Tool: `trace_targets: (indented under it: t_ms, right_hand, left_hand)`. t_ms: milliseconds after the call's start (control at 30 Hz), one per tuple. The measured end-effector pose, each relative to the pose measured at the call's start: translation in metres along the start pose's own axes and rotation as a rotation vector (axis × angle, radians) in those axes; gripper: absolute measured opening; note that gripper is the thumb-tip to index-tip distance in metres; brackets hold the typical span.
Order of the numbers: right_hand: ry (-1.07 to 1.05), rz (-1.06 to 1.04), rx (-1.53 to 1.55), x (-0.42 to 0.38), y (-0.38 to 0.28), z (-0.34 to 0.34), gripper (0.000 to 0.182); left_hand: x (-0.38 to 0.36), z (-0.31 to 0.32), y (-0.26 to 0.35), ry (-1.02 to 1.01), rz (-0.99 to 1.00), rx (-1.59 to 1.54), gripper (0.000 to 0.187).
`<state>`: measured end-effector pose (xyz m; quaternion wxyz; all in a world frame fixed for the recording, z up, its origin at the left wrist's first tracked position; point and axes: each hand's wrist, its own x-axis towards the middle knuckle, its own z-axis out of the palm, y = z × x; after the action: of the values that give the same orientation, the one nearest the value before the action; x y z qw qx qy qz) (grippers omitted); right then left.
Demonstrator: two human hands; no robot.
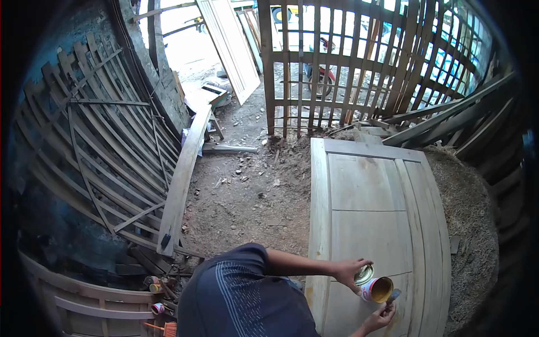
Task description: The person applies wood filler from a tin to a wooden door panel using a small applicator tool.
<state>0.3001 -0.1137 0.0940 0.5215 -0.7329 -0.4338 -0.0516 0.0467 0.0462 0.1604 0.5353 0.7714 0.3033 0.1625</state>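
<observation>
My left hand (349, 273), reaching in from the left, is closed around a round metal lid (364, 274) beside an open can (377, 290). Whether its lower fingers also grip the can is unclear. The can is tilted, and its inside is brownish yellow. In my right hand (380, 318), at the lower right, is a small flat-bladed scraper (396, 294), its blade near the can's mouth. Both hands are over a pale wooden panelled door (368, 236) lying flat, with yellowish smears near the right hand.
A long plank (184, 180) stands left of the debris-strewn ground (241, 208). Wooden slats (112, 135) lean on the left wall. Behind are a slatted gate (348, 62) and an upright door panel (230, 48). Shavings (471, 241) lie at right, small cans (158, 308) at lower left.
</observation>
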Motion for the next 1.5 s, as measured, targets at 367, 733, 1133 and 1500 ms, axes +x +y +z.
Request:
trace_targets:
  t_ms: [367,733,1133,1500]
  right_hand:
    - [-0.131,0.788,1.128,-0.014,-0.03,-0.022,0.032]
    - [0.015,0.831,1.236,-0.046,-0.059,-0.101,0.027]
    - [0.276,0.921,0.729,-0.028,-0.048,-0.201,0.043]
    - [-0.397,0.394,-0.413,-0.035,0.098,-0.203,0.039]
  left_hand:
    - [0.088,0.091,-0.014,-0.052,0.299,0.396,0.142]
    - [0.145,0.125,0.017,-0.386,0.169,0.88,0.118]
    - [0.129,0.09,0.027,-0.151,0.376,0.601,0.104]
    - [-0.028,0.048,-0.083,0.446,0.046,0.37,0.086]
